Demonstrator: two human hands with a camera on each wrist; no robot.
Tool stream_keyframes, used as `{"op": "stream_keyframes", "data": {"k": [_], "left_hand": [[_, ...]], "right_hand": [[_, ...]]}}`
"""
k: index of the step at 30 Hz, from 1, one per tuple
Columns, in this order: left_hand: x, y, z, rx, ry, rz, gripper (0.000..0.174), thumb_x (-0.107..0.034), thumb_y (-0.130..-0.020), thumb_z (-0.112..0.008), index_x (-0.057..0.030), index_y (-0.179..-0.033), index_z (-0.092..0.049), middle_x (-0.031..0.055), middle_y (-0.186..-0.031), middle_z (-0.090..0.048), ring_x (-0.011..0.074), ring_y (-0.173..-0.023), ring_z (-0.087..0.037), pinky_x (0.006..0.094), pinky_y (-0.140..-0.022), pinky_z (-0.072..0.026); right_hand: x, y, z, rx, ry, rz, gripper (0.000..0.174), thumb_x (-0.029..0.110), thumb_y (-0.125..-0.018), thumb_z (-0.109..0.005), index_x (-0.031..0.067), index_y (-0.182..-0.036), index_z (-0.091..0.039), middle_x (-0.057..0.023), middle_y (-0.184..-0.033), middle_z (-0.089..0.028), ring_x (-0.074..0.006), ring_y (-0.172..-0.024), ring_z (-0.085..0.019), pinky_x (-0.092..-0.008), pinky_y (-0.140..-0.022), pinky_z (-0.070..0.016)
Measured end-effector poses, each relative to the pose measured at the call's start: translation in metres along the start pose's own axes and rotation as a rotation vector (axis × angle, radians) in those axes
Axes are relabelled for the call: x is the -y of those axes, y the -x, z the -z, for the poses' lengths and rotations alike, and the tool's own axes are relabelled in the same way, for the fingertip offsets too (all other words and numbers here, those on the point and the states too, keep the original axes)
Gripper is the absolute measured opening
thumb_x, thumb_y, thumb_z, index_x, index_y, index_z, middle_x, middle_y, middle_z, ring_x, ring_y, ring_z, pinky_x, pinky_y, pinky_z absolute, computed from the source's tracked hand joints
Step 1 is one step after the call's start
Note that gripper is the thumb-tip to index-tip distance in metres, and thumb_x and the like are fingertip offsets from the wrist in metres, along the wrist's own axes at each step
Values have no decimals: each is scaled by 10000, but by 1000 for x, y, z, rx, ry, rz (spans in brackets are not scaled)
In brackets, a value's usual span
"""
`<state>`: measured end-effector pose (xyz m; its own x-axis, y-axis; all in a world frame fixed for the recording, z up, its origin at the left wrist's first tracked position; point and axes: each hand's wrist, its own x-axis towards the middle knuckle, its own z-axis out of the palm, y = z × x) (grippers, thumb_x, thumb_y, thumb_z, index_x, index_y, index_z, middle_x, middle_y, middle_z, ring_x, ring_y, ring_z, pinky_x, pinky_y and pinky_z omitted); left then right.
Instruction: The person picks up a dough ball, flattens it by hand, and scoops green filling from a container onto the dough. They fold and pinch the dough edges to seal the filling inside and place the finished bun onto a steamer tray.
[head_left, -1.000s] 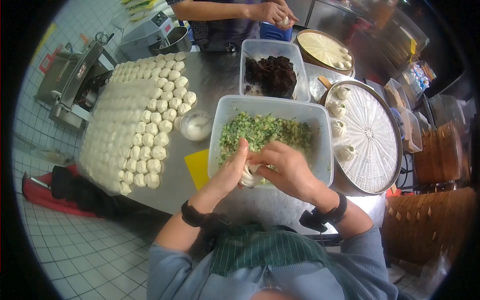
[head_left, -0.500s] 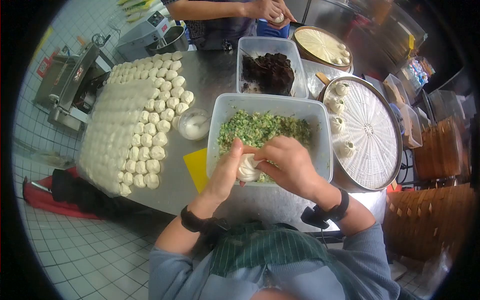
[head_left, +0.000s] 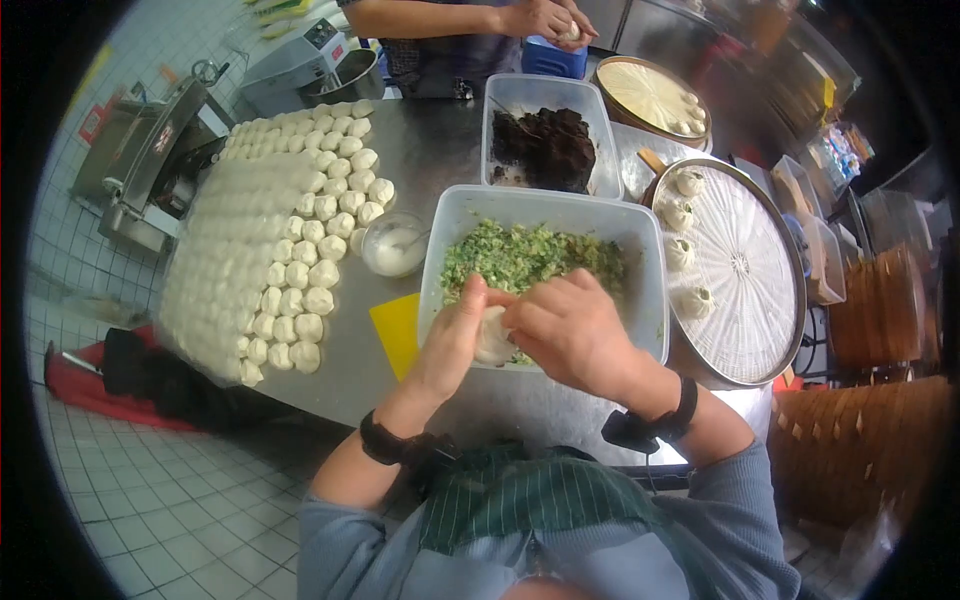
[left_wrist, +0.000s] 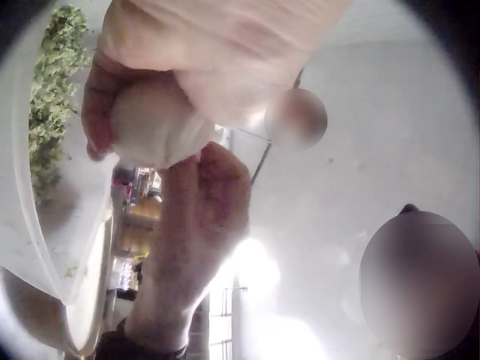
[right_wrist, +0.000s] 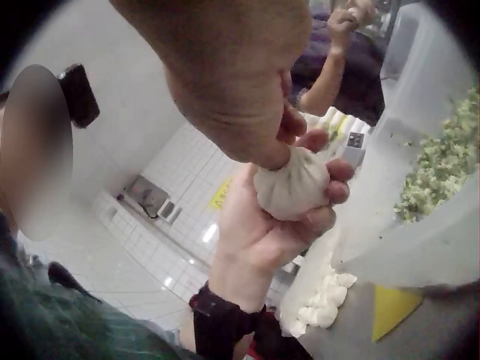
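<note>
A pleated white dough bun (head_left: 493, 338) is between my two hands, over the near edge of the tub of chopped green filling (head_left: 530, 255). My left hand (head_left: 447, 345) cups it, fingers curled round its side and underside, as the right wrist view shows the bun (right_wrist: 292, 187) in that palm. From above, my right hand (head_left: 572, 330) pinches the pleats at its top between thumb and fingers. In the left wrist view the bun (left_wrist: 157, 124) bulges out below the left hand (left_wrist: 202, 52), with the right hand (left_wrist: 199, 206) against it.
Rows of dough balls (head_left: 290, 300), partly under plastic, cover the table's left. Nearby are a bowl of white paste (head_left: 393, 247) and a yellow scraper (head_left: 396, 330). A tub of dark filling (head_left: 555, 150) stands behind; a round steamer tray (head_left: 745, 310) with several buns lies right. Another person's hands (head_left: 550, 22) work opposite.
My right fingers have worked along the dough's rim and now cover more of the bun's top. The left hand stays cupped round it, in nearly the same place.
</note>
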<state>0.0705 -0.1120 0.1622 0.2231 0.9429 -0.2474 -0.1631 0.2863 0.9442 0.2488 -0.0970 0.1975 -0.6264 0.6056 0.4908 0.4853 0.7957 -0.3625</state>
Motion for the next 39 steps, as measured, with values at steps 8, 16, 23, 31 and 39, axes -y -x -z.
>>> {"op": "stream_keyframes", "data": {"k": [8,16,23,31,39], "left_hand": [[8,0,17,118,80,74,751,-656,-940,-192,-49,-898,-632,48,-711,-601,115,-616,-592,241,-459,-481],[-39,2,39,-97,0,76,770,-665,-933,-236,-11,-966,-640,54,-826,-613,97,-727,-606,225,-562,-506],[-33,2,71,-178,-120,4,718,-649,-936,-301,-17,-903,-642,42,-792,-603,92,-782,-582,212,-727,-468],[28,4,143,-166,53,110,816,-694,-912,-208,-2,-818,-630,109,-646,-621,193,-561,-644,256,-448,-497],[44,7,152,-23,437,228,822,-682,-918,-199,14,-843,-630,145,-691,-646,224,-564,-654,265,-415,-495]], "right_hand": [[12,-16,-3,151,39,182,286,172,-678,-641,68,-929,-551,-38,-846,-565,-194,-762,-580,-319,-703,-403],[19,-60,-7,108,230,370,198,196,-745,-587,88,-905,-541,-30,-797,-513,-175,-763,-564,-303,-713,-396],[23,-87,-32,153,113,415,187,185,-746,-631,102,-906,-583,-29,-829,-543,-180,-756,-578,-311,-711,-417],[-39,-60,-84,551,95,-254,195,199,-771,-644,81,-925,-626,-85,-875,-618,-270,-821,-620,-394,-715,-492],[-53,-56,-136,889,309,-207,141,171,-781,-577,78,-862,-645,-111,-871,-648,-282,-830,-642,-408,-718,-510]]}}
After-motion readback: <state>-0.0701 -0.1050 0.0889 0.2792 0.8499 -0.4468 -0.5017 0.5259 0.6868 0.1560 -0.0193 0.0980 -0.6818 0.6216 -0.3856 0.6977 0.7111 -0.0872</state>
